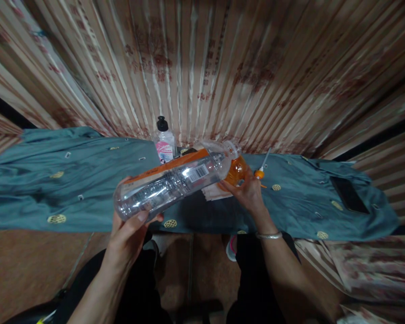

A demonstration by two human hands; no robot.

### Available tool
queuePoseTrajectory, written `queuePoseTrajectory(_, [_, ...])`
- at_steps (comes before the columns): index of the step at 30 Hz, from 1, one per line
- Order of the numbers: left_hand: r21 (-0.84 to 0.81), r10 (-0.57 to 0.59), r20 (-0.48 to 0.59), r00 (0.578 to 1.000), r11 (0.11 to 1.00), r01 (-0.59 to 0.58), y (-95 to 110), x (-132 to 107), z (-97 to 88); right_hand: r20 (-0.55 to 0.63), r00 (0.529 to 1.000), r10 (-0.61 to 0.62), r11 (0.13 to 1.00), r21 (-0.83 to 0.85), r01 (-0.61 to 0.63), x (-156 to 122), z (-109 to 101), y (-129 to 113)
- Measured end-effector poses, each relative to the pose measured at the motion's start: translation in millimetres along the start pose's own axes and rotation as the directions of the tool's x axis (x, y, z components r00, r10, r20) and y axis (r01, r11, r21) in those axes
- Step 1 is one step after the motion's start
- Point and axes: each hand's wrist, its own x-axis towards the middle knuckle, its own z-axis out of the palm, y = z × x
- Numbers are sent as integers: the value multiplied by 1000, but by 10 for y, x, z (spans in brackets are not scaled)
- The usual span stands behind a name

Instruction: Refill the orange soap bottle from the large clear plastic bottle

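A large clear plastic bottle (168, 184) with an orange-edged label and a barcode lies tilted across the middle, its neck up and to the right. My left hand (130, 229) is wrapped round its base end. My right hand (248, 193) grips a smaller see-through orange bottle (236, 172), partly hidden behind my fingers and the clear bottle's neck. The two bottles' necks are close together; whether they touch I cannot tell. Just right of my right hand lies an orange pump top (259, 173) with a pale tube pointing up.
A bottle with a black cap and pink label (165, 146) stands at the table's back. Folded pale tissue (216, 192) lies under the bottles. A dark phone (349, 194) rests at the right on the green tablecloth (97, 180). A pleated curtain (195, 67) hangs directly behind.
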Motion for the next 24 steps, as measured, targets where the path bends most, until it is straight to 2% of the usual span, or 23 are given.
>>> queuePoseTrajectory(6, [62, -14, 4, 1000, 998, 14, -5, 0, -47, 4, 1000, 13, 1000, -6, -13, 0, 3, 1])
queuePoseTrajectory(13, [54, -17, -35, 999, 998, 18, -15, -22, -31, 6, 1000, 15, 1000, 15, -15, 5, -5, -5])
queuePoseTrajectory(24, [63, -11, -7, 1000, 998, 12, -22, -1, -64, -2, 1000, 20, 1000, 15, -20, 6, 4, 0])
